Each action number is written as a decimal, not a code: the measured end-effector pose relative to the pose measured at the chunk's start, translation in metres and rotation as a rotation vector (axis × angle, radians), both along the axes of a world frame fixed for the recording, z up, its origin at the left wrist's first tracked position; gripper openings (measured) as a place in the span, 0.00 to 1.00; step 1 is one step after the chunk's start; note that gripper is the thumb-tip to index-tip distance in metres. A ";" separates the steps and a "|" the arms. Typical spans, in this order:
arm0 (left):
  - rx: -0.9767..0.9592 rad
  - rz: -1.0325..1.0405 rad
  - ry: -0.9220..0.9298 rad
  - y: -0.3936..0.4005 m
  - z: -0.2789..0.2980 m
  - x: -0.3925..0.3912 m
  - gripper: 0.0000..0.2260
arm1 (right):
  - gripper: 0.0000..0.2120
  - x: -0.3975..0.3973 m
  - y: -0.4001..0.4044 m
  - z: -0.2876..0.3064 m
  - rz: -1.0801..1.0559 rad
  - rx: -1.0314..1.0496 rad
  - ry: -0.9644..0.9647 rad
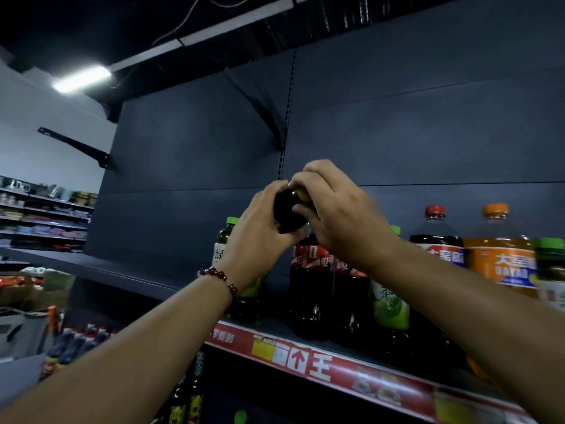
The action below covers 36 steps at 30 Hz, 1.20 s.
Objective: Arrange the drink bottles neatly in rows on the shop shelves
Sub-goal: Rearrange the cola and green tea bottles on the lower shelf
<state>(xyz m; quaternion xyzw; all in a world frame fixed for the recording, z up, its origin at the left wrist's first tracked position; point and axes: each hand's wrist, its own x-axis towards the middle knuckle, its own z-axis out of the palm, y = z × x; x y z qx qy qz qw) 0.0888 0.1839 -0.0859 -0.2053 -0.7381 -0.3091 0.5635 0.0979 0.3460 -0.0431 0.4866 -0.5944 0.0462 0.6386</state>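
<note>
A tall cola bottle (308,289) with a red label stands on the top shelf (336,367), in the middle of the view. My left hand (260,234) grips its dark shoulder from the left. My right hand (333,209) curls over its neck and yellow cap (302,194) from the right. A second cola bottle (351,301) stands beside it. Behind my left wrist is a green-capped tea bottle (224,240). Another green tea bottle (391,304) stands behind my right forearm.
To the right stand a red-capped dark soda bottle (437,234), an orange soda bottle (501,258) and a green-capped bottle (550,270) at the frame edge. The shelf's left half (122,270) holds nothing. Small bottles (76,341) fill a lower shelf at left.
</note>
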 end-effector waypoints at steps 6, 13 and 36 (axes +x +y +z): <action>-0.119 0.165 -0.006 0.020 -0.034 0.043 0.27 | 0.19 0.032 0.032 -0.045 0.152 -0.048 -0.191; 0.232 -0.231 -0.239 0.027 -0.096 0.090 0.21 | 0.42 0.063 0.045 -0.132 0.180 -0.077 -1.040; 0.341 -0.337 -1.016 0.076 -0.361 0.064 0.28 | 0.17 0.041 0.078 -0.456 0.336 -0.553 -2.084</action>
